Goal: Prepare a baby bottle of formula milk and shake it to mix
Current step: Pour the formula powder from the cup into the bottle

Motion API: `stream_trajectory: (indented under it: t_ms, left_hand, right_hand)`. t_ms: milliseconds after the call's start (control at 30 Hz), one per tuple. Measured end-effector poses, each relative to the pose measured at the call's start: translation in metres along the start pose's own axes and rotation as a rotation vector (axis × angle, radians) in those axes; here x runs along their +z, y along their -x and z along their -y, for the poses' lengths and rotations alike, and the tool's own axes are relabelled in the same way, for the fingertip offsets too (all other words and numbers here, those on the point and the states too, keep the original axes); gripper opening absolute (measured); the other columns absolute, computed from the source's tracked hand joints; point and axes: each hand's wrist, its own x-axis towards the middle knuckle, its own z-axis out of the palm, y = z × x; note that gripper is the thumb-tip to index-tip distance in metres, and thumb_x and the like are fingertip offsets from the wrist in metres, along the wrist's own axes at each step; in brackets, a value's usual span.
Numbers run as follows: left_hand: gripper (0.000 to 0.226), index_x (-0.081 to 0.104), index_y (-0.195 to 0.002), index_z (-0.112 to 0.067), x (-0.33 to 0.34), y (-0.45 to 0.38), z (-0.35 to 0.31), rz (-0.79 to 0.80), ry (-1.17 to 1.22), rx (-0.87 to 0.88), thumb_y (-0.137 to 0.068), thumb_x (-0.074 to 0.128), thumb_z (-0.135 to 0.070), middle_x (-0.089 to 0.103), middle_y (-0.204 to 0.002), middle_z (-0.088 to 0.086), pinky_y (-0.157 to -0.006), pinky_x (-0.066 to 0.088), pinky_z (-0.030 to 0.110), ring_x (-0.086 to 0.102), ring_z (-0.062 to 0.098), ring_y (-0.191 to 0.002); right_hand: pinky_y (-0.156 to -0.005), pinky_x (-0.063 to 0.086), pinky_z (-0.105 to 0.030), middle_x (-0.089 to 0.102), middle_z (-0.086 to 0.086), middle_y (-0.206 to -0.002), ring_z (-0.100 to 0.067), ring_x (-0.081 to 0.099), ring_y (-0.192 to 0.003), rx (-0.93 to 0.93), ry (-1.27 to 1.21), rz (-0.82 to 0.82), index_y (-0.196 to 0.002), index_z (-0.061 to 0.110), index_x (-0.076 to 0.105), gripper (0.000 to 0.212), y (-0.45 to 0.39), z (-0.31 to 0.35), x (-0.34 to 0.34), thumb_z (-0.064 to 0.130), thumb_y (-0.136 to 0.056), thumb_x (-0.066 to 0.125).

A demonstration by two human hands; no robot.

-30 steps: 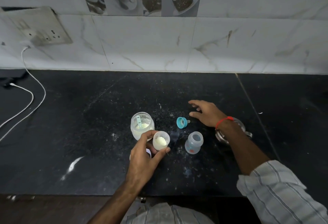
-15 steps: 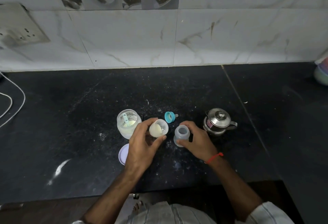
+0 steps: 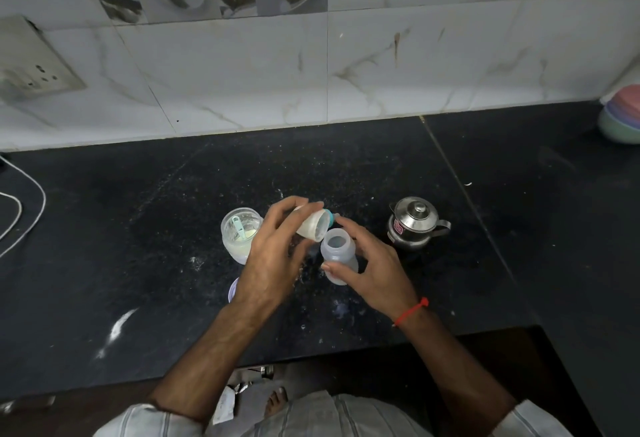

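My left hand (image 3: 273, 256) holds a small clear cup of pale formula powder (image 3: 313, 226), tipped sideways with its mouth just above the open neck of the baby bottle (image 3: 337, 249). The bottle stands upright on the black counter, and my right hand (image 3: 372, 263) grips it from the right side. A teal nipple cap (image 3: 333, 218) peeks out behind the cup. The open formula jar (image 3: 240, 232) with a teal scoop inside stands left of my left hand.
A small steel pot with a lid (image 3: 414, 223) stands right of the bottle. A white lid (image 3: 234, 289) lies partly under my left wrist. Stacked pastel bowls (image 3: 621, 117) sit at the far right, a white cable (image 3: 20, 214) at the left. Powder is spilt on the counter (image 3: 138, 263).
My left hand has tipped the powder cup from upright over towards the bottle's mouth. My right hand came from near the teal cap to the bottle and now grips it.
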Motion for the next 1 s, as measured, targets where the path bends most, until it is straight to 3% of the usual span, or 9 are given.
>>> stream_trajectory:
  t_ms: [133,300,433,733,1000]
  left_hand:
    - [0.060,0.064,-0.137,-0.018,-0.004,-0.003,-0.003,0.025,-0.039,0.051,-0.084,0.077,0.006,0.054,-0.139,0.002,-0.097,0.048,0.015,0.056,0.010,-0.124]
    - [0.048,0.065,-0.135,-0.018,-0.005,-0.007,-0.009,0.069,-0.099,0.129,-0.091,0.070,0.001,0.053,-0.141,0.005,-0.097,0.056,0.035,0.058,0.019,-0.124]
    - [0.049,0.061,-0.138,-0.023,-0.011,-0.012,-0.016,0.137,-0.166,0.194,-0.090,0.059,-0.013,0.052,-0.146,0.007,-0.092,0.057,0.049,0.058,0.029,-0.124]
    - [0.050,0.061,-0.137,-0.028,-0.021,-0.026,-0.028,0.182,-0.279,0.275,-0.089,0.054,-0.016,0.051,-0.148,0.007,-0.095,0.050,0.034,0.052,0.030,-0.125]
    - [0.051,0.067,-0.131,-0.025,-0.020,-0.033,-0.029,0.180,-0.327,0.361,-0.083,0.066,-0.009,0.048,-0.149,0.005,-0.091,0.053,0.035,0.050,0.029,-0.126]
  right_hand:
    - [-0.111,0.051,-0.035,0.060,0.009,-0.146,-0.005,0.058,-0.132,0.004,-0.021,-0.016,-0.154,0.026,0.045,0.083,0.003,0.003,0.002,0.038,-0.083,0.086]
    - [-0.108,0.052,-0.031,0.062,0.012,-0.142,-0.001,0.059,-0.129,-0.016,-0.060,-0.048,-0.151,0.033,0.046,0.078,0.005,0.011,0.001,0.038,-0.083,0.085]
    - [-0.104,0.055,-0.036,0.065,0.011,-0.139,-0.005,0.063,-0.125,-0.016,-0.090,-0.061,-0.150,0.033,0.047,0.079,0.004,0.015,-0.002,0.049,-0.080,0.081]
    - [-0.103,0.056,-0.038,0.065,0.010,-0.139,-0.007,0.064,-0.126,-0.037,-0.109,-0.087,-0.150,0.031,0.048,0.079,-0.003,0.019,-0.005,0.053,-0.081,0.079]
    - [-0.105,0.055,-0.039,0.064,0.007,-0.142,-0.007,0.063,-0.128,-0.035,-0.133,-0.099,-0.149,0.025,0.049,0.081,-0.008,0.019,-0.006,0.056,-0.079,0.078]
